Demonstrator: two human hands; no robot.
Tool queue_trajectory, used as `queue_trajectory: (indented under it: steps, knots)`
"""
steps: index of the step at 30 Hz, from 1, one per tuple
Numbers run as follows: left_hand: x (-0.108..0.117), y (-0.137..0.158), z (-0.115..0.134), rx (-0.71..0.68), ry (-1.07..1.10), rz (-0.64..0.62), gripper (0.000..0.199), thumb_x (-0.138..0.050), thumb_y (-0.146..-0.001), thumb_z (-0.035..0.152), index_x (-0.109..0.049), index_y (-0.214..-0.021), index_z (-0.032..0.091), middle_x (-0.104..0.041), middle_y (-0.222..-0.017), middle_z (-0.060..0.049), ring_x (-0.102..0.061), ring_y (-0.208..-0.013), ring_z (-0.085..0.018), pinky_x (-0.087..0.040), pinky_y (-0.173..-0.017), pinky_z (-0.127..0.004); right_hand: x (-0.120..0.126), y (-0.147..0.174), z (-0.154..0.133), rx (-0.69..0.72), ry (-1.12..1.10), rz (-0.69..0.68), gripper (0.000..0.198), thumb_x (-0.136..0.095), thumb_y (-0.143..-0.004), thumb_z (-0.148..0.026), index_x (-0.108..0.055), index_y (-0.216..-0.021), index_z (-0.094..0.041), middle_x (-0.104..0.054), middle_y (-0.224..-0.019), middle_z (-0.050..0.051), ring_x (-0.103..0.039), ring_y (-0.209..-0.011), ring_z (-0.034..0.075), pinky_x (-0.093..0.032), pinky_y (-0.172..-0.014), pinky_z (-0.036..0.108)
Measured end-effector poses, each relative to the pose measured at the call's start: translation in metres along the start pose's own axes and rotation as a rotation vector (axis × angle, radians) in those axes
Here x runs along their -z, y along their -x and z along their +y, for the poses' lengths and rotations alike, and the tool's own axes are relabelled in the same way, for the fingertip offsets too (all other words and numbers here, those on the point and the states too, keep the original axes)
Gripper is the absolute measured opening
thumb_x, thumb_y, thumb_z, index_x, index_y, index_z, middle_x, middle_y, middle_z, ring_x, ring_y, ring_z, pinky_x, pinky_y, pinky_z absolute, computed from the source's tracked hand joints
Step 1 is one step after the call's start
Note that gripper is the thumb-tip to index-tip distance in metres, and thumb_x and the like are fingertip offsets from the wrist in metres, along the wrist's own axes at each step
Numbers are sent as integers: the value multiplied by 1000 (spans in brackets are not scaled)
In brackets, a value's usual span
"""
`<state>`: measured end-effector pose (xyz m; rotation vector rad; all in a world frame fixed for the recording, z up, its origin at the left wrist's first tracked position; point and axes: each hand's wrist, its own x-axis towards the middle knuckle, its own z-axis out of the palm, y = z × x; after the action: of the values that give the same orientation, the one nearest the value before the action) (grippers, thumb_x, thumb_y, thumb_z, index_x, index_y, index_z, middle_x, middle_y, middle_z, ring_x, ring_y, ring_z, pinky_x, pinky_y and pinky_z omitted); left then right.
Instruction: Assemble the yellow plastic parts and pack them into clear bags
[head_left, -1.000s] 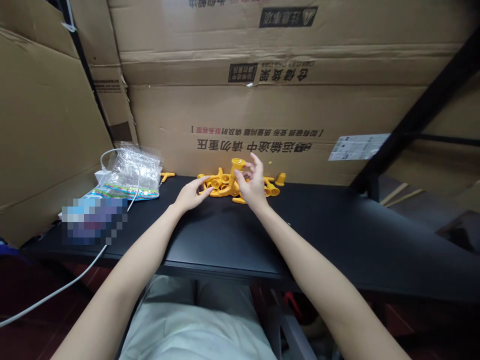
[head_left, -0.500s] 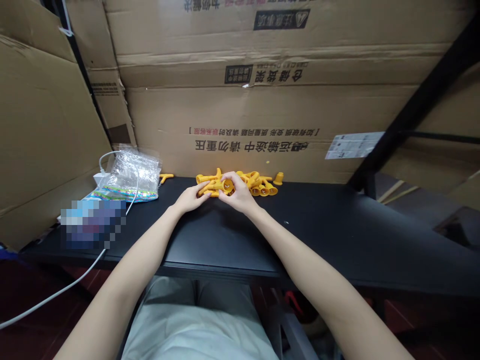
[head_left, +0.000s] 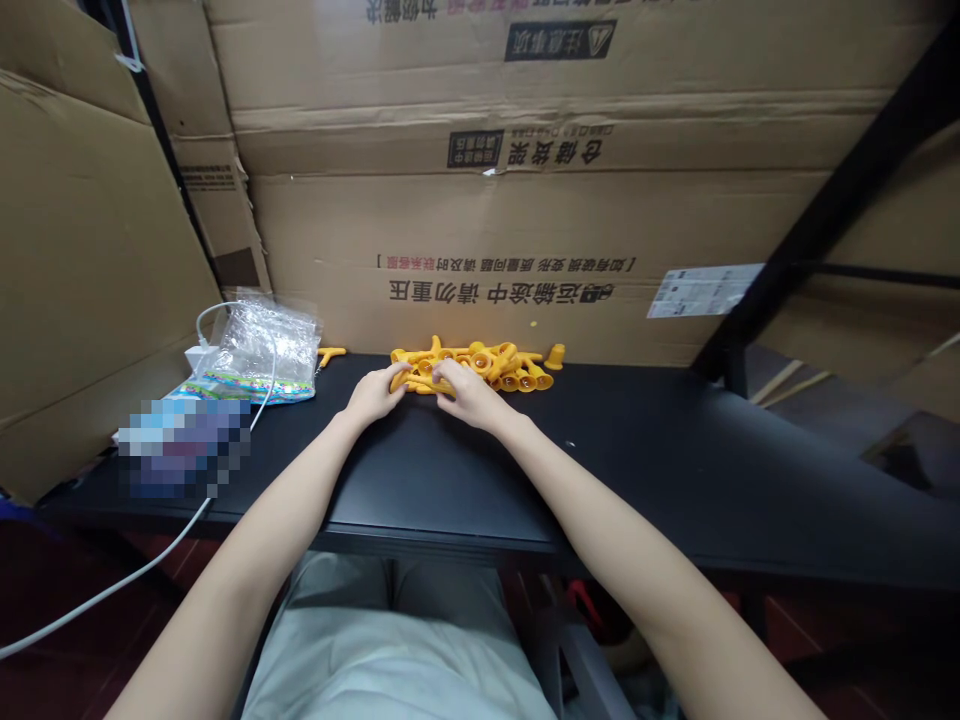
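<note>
A pile of yellow plastic pieces [head_left: 506,365] lies on the black tabletop against the cardboard; several have round cup-like ends and some are branched. At the pile's near left edge, my left hand [head_left: 376,394] pinches the left end of a slim yellow plastic piece [head_left: 421,383]. My right hand [head_left: 471,396] is closed at the right end of that same piece, thumb and fingers bent around it. The fingers partly hide its ends and some of the pile behind.
A clear plastic bag [head_left: 274,345] with a colourful edge lies at left beside a pixelated object [head_left: 184,445]. A white cable [head_left: 161,555] runs over the table's front edge. Cardboard [head_left: 450,220] stands behind. One yellow piece [head_left: 555,357] stands right of the pile; another branched one [head_left: 330,353] lies left.
The cup-ended yellow piece that showed upright between my fingers is no longer there. Both hands have lowered slightly, and a slim yellow piece now spans between them.
</note>
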<state>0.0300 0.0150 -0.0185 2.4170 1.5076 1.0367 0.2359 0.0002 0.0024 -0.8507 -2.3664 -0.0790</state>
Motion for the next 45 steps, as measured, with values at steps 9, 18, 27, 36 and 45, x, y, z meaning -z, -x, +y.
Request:
queue_trajectory:
  steps: [9, 18, 27, 36, 45]
  knots:
    - [2, 1, 6, -16, -107, -16, 36, -58, -81, 26, -60, -117, 26, -70, -83, -3, -66, -81, -20, -45, -72, -25, -4, 3, 1, -128, 286, -115, 25, -50, -84, -15, -56, -108, -17, -65, -106, 14, -57, -98, 28, -37, -85, 44]
    - [9, 2, 24, -101, -344, 101, 35, -49, -88, 22, -57, -122, 22, -64, -115, -10, -62, -101, -21, -46, -85, -32, 0, 1, -6, -175, 385, -95, 22, -47, -88, -16, -57, -107, -14, -64, -105, 14, -55, -99, 27, -31, -84, 40]
    - [-2, 0, 15, -205, -230, 147, 27, -49, -85, 11, -59, -108, 19, -42, -144, -11, -57, -115, -20, -50, -91, -33, 0, 0, -9, -189, 382, -86, 24, -44, -88, -15, -56, -109, -13, -65, -106, 15, -55, -99, 27, -29, -85, 38]
    - [-2, -2, 16, -189, -141, 139, 22, -52, -82, 11, -62, -101, 18, -47, -140, -11, -58, -115, -20, -48, -95, -34, -1, 0, -10, -192, 445, -95, 25, -40, -87, -8, -55, -105, -13, -66, -102, 13, -54, -94, 24, -27, -81, 35]
    - [-5, -2, 14, -49, -50, 144, 22, -64, -73, 15, -66, -94, 19, -60, -122, -8, -59, -111, -21, -47, -97, -34, 1, -5, -12, -80, 604, -58, 29, -31, -92, -9, -58, -99, -16, -65, -100, 11, -52, -93, 24, -24, -87, 39]
